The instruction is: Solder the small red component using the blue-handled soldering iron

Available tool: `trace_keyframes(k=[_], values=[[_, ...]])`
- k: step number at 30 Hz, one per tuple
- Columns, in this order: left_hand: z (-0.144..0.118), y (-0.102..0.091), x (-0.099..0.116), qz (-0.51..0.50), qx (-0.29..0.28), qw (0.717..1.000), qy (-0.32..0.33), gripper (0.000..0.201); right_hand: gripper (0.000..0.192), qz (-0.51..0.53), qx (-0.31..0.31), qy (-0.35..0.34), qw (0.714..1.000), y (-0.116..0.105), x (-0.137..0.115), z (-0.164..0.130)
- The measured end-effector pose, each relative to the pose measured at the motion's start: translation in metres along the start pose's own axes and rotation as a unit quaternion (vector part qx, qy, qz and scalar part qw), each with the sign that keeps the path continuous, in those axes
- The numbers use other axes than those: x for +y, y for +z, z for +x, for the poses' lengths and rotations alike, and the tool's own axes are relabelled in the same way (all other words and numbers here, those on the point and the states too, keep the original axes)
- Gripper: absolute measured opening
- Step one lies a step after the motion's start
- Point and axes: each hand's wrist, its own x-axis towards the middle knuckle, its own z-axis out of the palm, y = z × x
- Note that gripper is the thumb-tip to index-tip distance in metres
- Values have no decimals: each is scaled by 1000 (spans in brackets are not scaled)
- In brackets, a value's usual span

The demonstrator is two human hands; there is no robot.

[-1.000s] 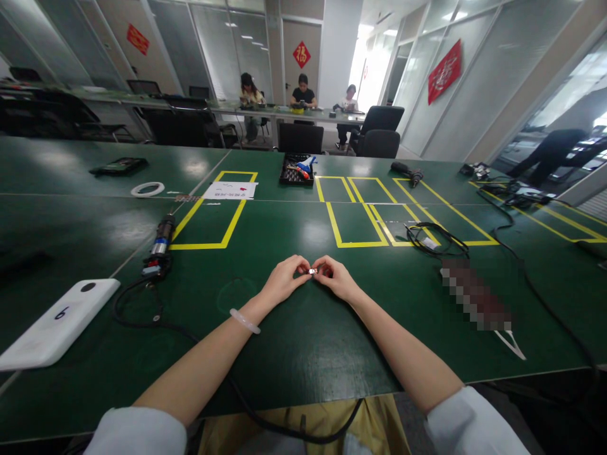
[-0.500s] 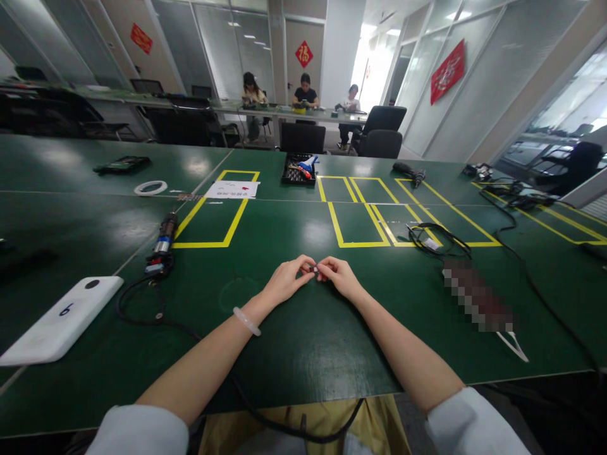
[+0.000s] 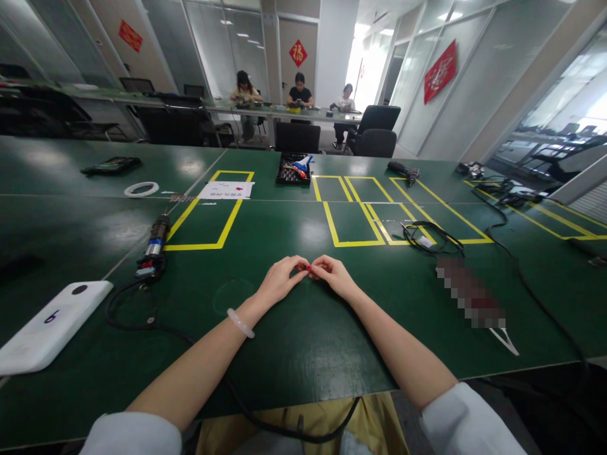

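Note:
Both hands meet above the green table [image 3: 303,335], fingertips close together. My left hand [image 3: 283,278] has its thumb and fingers closed in a pinch, a bracelet on the wrist. Opposite it, my right hand [image 3: 332,273] pinches too. Between the fingertips shows a small red piece [image 3: 308,268] with some dark part by it; the fingers cover most of it, and its kind is too small to make out.
A corded electric screwdriver [image 3: 155,246] and a white power bank marked 6 [image 3: 54,325] lie left. Ahead are a black tray with tools [image 3: 294,169], a paper sheet [image 3: 226,190] and yellow tape outlines. A coiled black cable [image 3: 431,236] lies right. People sit at a far table.
The small piece has turned between my fingertips: a white spot showed before, red shows now. The whole view has shifted slightly, and both hands remain together.

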Motion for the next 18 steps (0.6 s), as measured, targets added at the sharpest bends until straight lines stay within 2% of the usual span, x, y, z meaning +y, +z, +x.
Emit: trace_keyframes(k=[6, 9, 14, 18], values=[[0, 1, -4, 17, -3, 1000, 9, 19, 29, -15, -15, 7, 1000, -1, 0, 0], [0, 2, -6, 30, -5, 1000, 2, 26, 29, -11, -3, 6, 1000, -2, 1, 0], [1, -2, -10, 106, 14, 994, 3, 37, 29, 17, 18, 1, 1000, -3, 4, 1], [3, -7, -28, 150, 25, 987, -53, 46, 30, 28, 34, 8, 999, -3, 0, 1]])
